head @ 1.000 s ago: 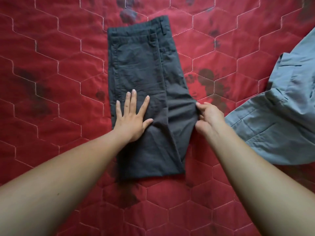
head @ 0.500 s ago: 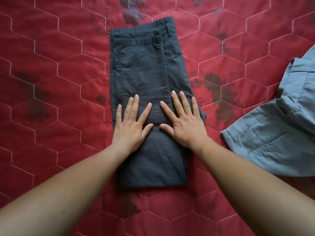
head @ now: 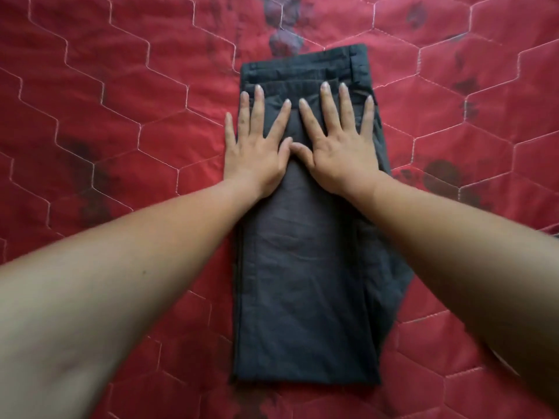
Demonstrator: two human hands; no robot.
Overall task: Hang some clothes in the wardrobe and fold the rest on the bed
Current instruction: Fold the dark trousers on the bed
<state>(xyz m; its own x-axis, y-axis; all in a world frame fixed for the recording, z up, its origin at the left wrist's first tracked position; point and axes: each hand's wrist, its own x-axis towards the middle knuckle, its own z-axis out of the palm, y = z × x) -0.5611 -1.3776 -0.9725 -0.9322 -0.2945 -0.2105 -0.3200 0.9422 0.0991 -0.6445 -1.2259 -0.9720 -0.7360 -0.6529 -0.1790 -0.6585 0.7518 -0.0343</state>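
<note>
Head view shows the left hand [head: 257, 152] and right hand [head: 341, 149] spread flat, gripping nothing, pressing the waistband end of the folded dark trousers [head: 302, 282] on the red bed [head: 121, 116] — push unevenly, I'd say, and the loose right-edge layers could creep askew.

The folded dark charcoal-grey cotton trousers [head: 302, 297] are one plain colour throughout, a shade darker along the seams and the waistband. The red quilted fabric bedspread [head: 106, 86] beneath them carries a honeycomb pattern of large hexagons drawn in pale whitish stitching [head: 140, 128]. Scattered over the red lie dark, blackish blotches [head: 441, 176], possibly a printed floral motif, though the blur leaves that unsure. One blotch near the top edge looks greyish purple [head: 284, 40].
</note>
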